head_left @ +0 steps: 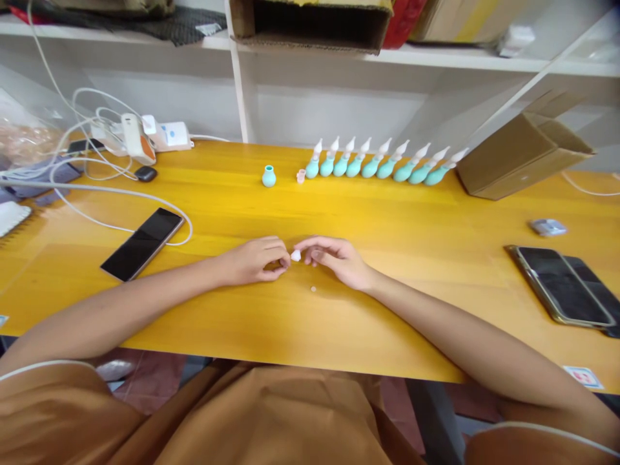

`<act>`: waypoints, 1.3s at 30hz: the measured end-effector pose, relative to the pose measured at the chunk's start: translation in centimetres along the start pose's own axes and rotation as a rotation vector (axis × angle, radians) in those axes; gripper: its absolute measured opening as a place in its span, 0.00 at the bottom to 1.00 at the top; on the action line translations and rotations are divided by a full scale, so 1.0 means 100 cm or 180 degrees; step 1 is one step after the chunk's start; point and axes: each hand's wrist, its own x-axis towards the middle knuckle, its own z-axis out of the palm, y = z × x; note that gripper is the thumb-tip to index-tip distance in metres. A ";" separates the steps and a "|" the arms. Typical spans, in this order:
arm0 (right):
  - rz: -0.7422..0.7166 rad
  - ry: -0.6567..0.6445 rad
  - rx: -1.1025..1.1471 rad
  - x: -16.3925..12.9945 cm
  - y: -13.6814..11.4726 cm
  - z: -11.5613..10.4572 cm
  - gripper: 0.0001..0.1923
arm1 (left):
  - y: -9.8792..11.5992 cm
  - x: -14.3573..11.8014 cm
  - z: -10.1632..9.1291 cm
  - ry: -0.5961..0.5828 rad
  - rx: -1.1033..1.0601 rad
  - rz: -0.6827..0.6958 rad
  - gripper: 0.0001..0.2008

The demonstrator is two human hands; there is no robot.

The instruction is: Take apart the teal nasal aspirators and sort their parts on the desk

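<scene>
Head view: the person's left hand (261, 259) and right hand (343, 261) meet over the counter (232, 316), with a small white piece (296, 256) between their fingertips. The left hand is curled narrow, thumb and index finger bent into a ring whose tips come right up to the white piece; I cannot tell whether they pinch it. The right hand is loosely curved, its index finger stretched to the top of the white piece and its thumb standing apart. Just below the hands, a tiny pale disc (313, 289) lies on the wood.

Farther back, 9 teal bulbs with clear pointed nozzles (371, 166) stand in a row, leaning more toward the right end. Just beside the row's left end is 1 pink part (301, 176), and farther left stands 1 teal bulb without a nozzle (268, 176).

To the left lie a dark-screened phone (143, 244), a small black case (146, 173) and white cables (104, 223) near a white power adapter (174, 135). To the right, an open cardboard box (513, 155) tilts near the shelf (339, 100), and 2 phones (564, 284) overlap near the counter's edge.
</scene>
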 end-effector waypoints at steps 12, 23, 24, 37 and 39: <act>0.0053 0.0074 -0.0139 0.000 0.002 0.001 0.13 | 0.002 0.003 -0.005 0.0232 -0.0473 -0.0473 0.11; -0.0019 0.0050 -0.0038 0.000 0.001 0.001 0.13 | 0.000 0.007 -0.010 0.0293 -0.0973 -0.0944 0.06; -0.0007 0.0054 -0.0035 0.000 0.002 0.000 0.13 | 0.000 0.006 -0.010 0.0278 -0.1007 -0.0952 0.05; 0.0527 0.0082 0.1663 -0.011 -0.005 0.019 0.22 | 0.002 0.005 -0.008 0.1098 -0.0471 -0.0298 0.04; 0.0622 -0.0009 0.1832 -0.012 -0.005 0.021 0.22 | 0.004 0.006 -0.008 0.1210 -0.0383 -0.0146 0.05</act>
